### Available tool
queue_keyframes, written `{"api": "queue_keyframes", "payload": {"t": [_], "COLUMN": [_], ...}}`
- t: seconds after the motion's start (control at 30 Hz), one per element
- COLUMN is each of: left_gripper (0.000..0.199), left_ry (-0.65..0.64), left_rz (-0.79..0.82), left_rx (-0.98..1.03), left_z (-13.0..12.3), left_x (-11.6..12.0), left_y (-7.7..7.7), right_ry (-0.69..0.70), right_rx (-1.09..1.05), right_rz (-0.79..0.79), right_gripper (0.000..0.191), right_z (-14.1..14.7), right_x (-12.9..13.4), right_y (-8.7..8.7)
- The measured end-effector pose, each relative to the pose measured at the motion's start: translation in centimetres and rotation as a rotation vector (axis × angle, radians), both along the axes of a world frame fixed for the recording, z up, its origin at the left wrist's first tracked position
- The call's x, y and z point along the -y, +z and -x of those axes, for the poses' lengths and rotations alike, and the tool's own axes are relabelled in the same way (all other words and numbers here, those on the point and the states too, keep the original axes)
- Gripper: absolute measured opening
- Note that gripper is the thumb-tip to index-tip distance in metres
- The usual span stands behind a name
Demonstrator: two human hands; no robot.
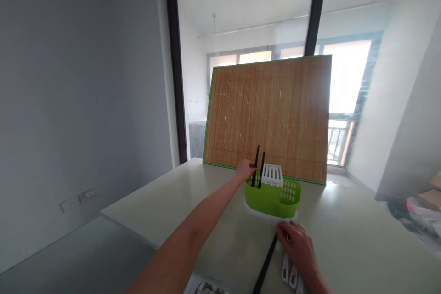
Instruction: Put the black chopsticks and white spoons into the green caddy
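A green utensil holder (264, 201) with a white base stands on the table, and a white slotted insert (272, 174) sits at its top. Two black chopsticks stand upright in its left compartment. My left hand (245, 170) is closed around the left chopstick (256, 161); the other chopstick (262, 165) is just beside it. In front of the holder, my right hand (296, 242) pinches the far end of a black chopstick (267, 264) lying on the table; it may be more than one. Beneath my right wrist lie several white spoon-like handles (285, 268) with printed marks, their far ends hidden.
Behind the holder a bamboo mat board (268, 110) with green edging leans against a dark-framed glass partition (313, 14). A clear plastic packet (206, 286) lies at the near edge of the white table (165, 197). Bags and a box (430, 197) are off to the right.
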State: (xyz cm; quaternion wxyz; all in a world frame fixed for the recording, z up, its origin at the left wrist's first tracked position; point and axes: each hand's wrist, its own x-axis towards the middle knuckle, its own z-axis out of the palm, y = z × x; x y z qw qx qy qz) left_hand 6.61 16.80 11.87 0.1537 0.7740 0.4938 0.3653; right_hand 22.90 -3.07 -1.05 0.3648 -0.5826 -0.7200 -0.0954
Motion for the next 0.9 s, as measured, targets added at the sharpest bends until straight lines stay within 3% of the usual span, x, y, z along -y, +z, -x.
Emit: {"api": "queue_keyframes", "payload": {"t": [0.23,0.53,0.77,0.83,0.9], "left_gripper": [0.021,0.024,0.031,0.028,0.024], "left_ry": [-0.019,-0.032,0.024,0.028,0.017], "left_rz": [0.058,-0.028,-0.179,-0.219,-0.238], "left_rx": [-0.078,-0.207,-0.197,-0.189,-0.175], "left_z": [-1.8,-1.9,-0.3,0.7,1.9], "left_x": [-1.3,-0.5,3.6,5.8,8.5], "left_y": [-1.6,-1.7,-0.5,-1.0,-2.4], "right_ry": [-0.02,-0.037,-0.036,-0.041,-0.05], "right_rx": [0.012,0.008,0.018,0.024,0.031], "right_rz": [0.019,0.081,0.079,0.077,0.076], "right_gripper": [0.022,0.022,0.021,0.022,0.022], "right_z": [0.1,0.1,-0.1,0.0,0.0], "right_x": [-0.2,0.0,-0.3,-0.3,-0.3], "right_y": [-0.2,-0.4,-0.6,-0.7,-0.7]}}
